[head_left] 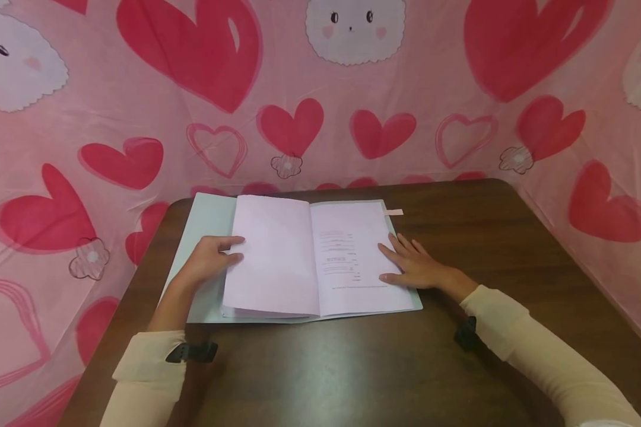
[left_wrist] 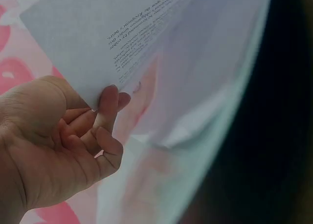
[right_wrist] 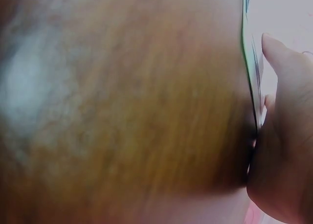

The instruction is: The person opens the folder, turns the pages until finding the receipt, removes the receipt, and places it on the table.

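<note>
An open folder with a pale green cover (head_left: 208, 216) lies on the brown table, with white sheets inside. Between thumb and fingers, my left hand (head_left: 209, 258) pinches the outer edge of the left page (head_left: 275, 255). The left wrist view shows that hand (left_wrist: 63, 136) gripping a lifted sheet (left_wrist: 73, 43) with printed lines on one face; deeper sheets are blurred there. My right hand (head_left: 419, 267) rests with spread, straight fingers on the right edge of the printed right page (head_left: 347, 255). In the right wrist view, part of the right hand (right_wrist: 293, 121) shows beside the folder's edge.
A small pink tab (head_left: 393, 212) sticks out at the folder's upper right. The brown table (head_left: 320, 367) extends in front of the folder and to its right. Behind and on both sides hangs a pink cloth (head_left: 432, 77) with red hearts.
</note>
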The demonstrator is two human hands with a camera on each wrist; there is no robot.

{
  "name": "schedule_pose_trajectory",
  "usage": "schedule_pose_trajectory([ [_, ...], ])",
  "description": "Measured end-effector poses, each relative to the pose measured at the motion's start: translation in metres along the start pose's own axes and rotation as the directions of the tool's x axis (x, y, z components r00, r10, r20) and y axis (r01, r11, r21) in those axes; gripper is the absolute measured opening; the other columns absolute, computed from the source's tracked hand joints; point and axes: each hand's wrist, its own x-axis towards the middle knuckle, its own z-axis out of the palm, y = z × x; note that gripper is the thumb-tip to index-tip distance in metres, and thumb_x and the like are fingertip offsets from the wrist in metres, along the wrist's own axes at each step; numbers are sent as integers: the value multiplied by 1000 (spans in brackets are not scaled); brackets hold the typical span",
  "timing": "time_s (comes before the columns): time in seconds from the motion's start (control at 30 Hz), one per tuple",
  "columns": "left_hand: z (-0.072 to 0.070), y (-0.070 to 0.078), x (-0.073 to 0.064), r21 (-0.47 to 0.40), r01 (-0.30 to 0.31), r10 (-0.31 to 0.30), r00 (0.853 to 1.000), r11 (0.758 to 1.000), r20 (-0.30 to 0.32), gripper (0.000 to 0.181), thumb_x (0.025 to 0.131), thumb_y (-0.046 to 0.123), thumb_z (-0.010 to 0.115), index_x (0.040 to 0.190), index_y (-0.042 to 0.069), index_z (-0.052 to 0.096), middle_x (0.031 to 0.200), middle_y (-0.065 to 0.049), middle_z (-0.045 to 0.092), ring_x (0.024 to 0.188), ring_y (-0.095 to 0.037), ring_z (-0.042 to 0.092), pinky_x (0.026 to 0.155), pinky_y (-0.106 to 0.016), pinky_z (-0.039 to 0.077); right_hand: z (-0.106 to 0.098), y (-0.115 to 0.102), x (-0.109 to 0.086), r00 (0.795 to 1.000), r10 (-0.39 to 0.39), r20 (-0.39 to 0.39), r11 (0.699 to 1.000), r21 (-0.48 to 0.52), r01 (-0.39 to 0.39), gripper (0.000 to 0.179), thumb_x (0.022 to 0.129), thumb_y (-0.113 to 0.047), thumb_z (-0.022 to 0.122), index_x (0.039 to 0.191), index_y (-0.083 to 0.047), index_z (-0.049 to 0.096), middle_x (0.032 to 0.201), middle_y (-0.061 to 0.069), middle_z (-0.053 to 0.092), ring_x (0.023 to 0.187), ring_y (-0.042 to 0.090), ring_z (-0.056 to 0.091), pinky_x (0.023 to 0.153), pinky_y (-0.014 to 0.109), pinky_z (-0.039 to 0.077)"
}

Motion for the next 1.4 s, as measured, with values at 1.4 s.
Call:
schedule_pose_trajectory([
  [1.4,65,-51,-11,512,-114,127,992,851,10,69,101,49,54,157,13,38,168,-27,20,148,-54,23,113,-76,25,-3,-2,-2,1000,1,1,1000,22,-1,91,94,-62,55,164,-17,19,173,20,3,159,48,-4,124,69,-6],
])
